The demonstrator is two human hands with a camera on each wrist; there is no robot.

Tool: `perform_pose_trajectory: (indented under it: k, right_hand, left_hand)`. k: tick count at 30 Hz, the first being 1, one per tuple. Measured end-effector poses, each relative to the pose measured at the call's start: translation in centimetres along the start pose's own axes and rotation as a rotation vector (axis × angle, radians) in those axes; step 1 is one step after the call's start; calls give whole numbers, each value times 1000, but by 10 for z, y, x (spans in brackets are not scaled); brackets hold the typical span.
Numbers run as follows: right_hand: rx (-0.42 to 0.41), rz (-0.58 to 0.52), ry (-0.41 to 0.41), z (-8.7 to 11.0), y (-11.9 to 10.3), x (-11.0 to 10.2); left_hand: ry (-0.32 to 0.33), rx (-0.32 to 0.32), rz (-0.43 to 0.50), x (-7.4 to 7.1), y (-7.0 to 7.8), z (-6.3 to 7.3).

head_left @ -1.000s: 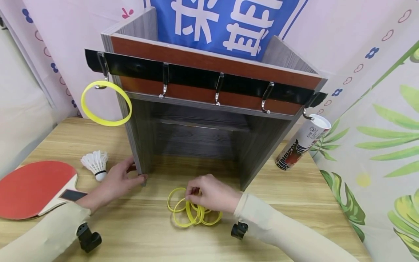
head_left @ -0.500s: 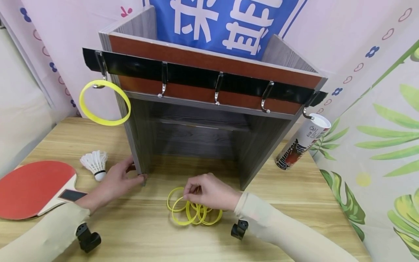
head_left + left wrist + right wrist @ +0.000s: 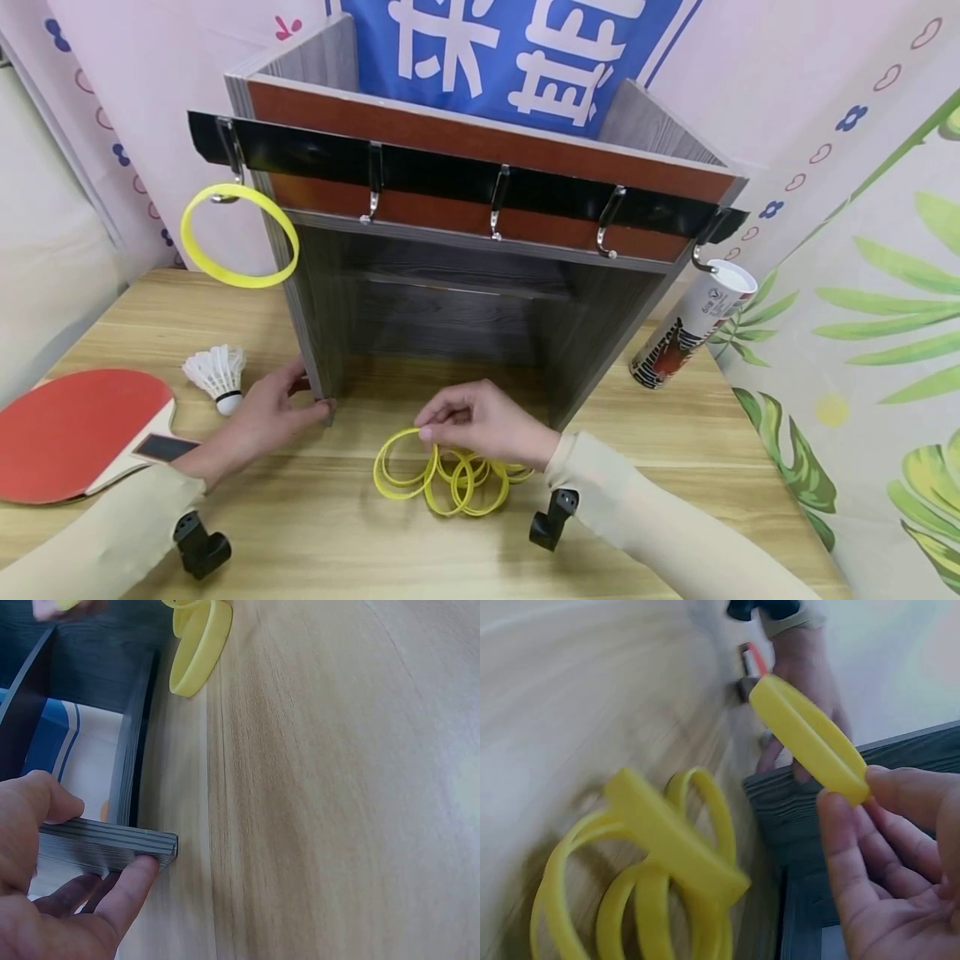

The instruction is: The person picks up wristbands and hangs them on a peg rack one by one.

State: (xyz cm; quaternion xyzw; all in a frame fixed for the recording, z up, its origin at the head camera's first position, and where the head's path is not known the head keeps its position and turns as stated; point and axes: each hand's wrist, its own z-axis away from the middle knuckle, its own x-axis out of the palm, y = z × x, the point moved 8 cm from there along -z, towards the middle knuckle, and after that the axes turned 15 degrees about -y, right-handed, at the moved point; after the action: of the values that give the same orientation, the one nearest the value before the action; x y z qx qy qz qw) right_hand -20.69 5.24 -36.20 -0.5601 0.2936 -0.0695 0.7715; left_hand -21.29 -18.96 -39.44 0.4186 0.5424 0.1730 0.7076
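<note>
Thumb and fingers of my left hand point(image 3: 270, 412) grip the lower front edge of the left side panel point(image 3: 112, 838) of a grey wood-grain shelf unit. My right hand point(image 3: 491, 421) pinches one yellow ring point(image 3: 799, 739) between thumb and fingertip, holding it above the table in the right wrist view. Below and beside it lies a loose pile of several yellow rings point(image 3: 675, 840), overlapping one another. A black hook rail point(image 3: 442, 171) runs across the unit's front. From its leftmost hook hangs another yellow ring point(image 3: 247, 282); the other hooks are bare.
A red table tennis bat point(image 3: 82, 433) lies at the left, with a white shuttlecock point(image 3: 217, 373) behind its handle. To the right of the unit stands a shuttlecock tube point(image 3: 686, 333). Printed curtains point(image 3: 862, 217) hang behind and at the right of the wooden table point(image 3: 360, 550).
The right hand has risen slightly from the pile, lifting one yellow ring. The remaining rings have shifted and spread a little to the right. My left hand stays on the panel.
</note>
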Motion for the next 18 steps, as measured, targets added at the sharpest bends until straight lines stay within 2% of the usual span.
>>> perform_pose_trajectory:
  k: [4,6,18]
  right_hand:
    - [-64,-152,61,0,-14,-7]
    - [-117,-193,106,2,-27,-12]
    - [-551,-360,360,19,-123,-47]
  left_hand:
    - [5,5,-7,-1,0,0]
    - [6,6,-8,-2,0,-1]
    - [18,9,-25,0,-1,-1]
